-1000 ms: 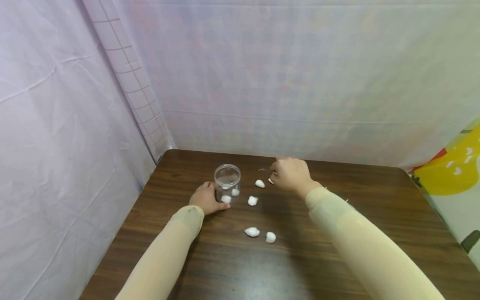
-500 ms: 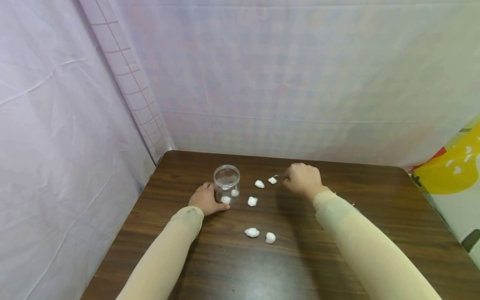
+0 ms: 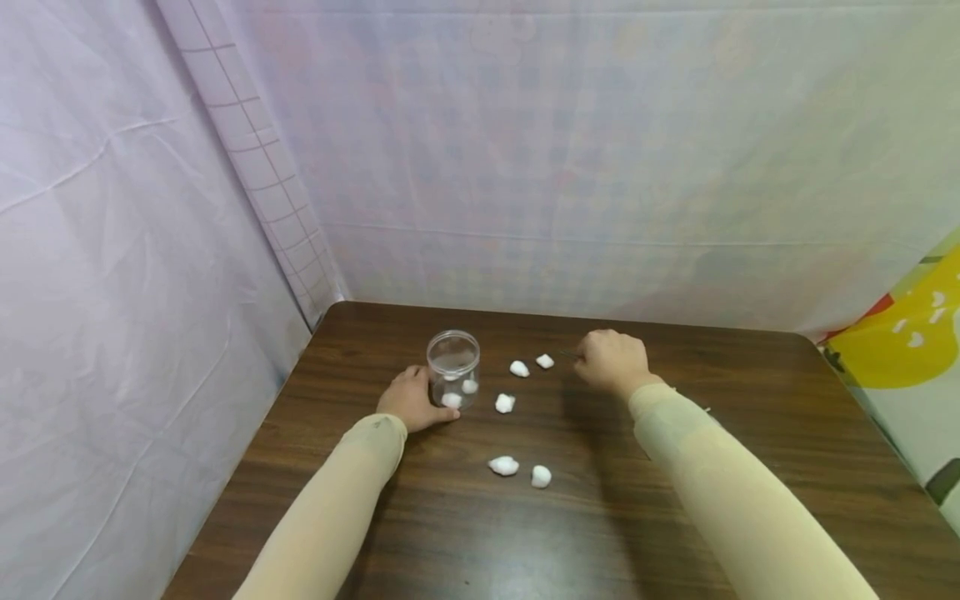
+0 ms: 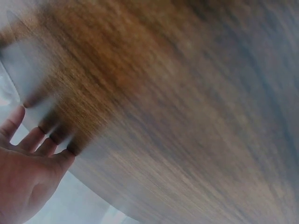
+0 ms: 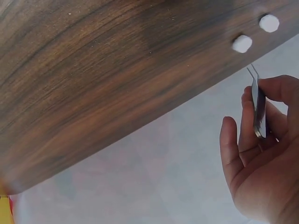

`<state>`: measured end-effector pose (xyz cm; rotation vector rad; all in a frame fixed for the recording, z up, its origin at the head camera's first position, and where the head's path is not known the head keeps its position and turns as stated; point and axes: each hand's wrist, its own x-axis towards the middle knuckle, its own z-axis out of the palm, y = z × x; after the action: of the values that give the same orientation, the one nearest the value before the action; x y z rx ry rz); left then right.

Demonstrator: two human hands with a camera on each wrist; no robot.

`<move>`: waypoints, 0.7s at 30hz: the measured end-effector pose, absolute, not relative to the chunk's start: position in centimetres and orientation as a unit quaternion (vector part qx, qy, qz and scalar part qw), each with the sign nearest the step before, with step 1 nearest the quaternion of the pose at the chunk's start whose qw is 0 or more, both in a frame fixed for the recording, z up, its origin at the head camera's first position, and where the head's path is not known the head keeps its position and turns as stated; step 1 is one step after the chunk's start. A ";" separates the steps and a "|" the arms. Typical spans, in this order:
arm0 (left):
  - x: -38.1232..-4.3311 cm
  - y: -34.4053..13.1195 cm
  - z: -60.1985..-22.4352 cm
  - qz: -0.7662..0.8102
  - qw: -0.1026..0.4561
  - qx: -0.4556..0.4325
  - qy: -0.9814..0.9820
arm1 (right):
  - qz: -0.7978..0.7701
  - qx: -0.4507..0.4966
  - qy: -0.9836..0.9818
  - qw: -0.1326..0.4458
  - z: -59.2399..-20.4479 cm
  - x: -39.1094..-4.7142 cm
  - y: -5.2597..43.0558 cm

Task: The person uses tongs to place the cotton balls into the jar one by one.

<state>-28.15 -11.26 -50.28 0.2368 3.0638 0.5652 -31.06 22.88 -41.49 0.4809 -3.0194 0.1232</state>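
Note:
A clear plastic jar (image 3: pixel 455 354) stands upright and uncovered on the table, several white cotton balls at its bottom. My left hand (image 3: pixel 412 398) holds it low at its left side, thumb across the front. In the left wrist view the left hand (image 4: pixel 30 175) has its fingertips down on the wood. With my right hand (image 3: pixel 611 362) I grip metal tweezers (image 5: pixel 259 109) between thumb and fingers. Their tips are apart, with nothing between them. Just left of the tips lies one cotton ball (image 3: pixel 545 361), with another cotton ball (image 3: pixel 519 368) beside it.
Nearer the jar is a cotton ball (image 3: pixel 505 403); toward the front lie an elongated cotton piece (image 3: pixel 504 466) and a rounder cotton ball (image 3: pixel 541 477). The brown wooden table (image 3: pixel 465 542) ends at a pale curtain (image 3: pixel 525 167). A small pale bit shows beside the right sleeve.
My right hand has drawn back to the right with the tweezers, uncovering the rightmost back cotton ball. The left hand and jar stay nearly where they were.

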 end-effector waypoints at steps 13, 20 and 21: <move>-28.2 -11.3 -50.3 0.182 0.003 0.079 0.980 | 0.045 0.158 -0.986 0.038 -42.9 -31.9 21.9; -28.4 -11.4 -50.6 0.183 0.003 0.078 0.980 | 0.039 0.158 -0.986 0.037 -43.2 -32.1 21.5; -28.4 -11.4 -50.6 0.183 0.004 0.077 0.980 | 0.038 0.157 -0.986 0.037 -43.3 -32.2 21.5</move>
<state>-28.40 -11.40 -50.56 0.2417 3.0716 0.5744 -32.16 21.50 -43.26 0.4827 -3.0281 0.1161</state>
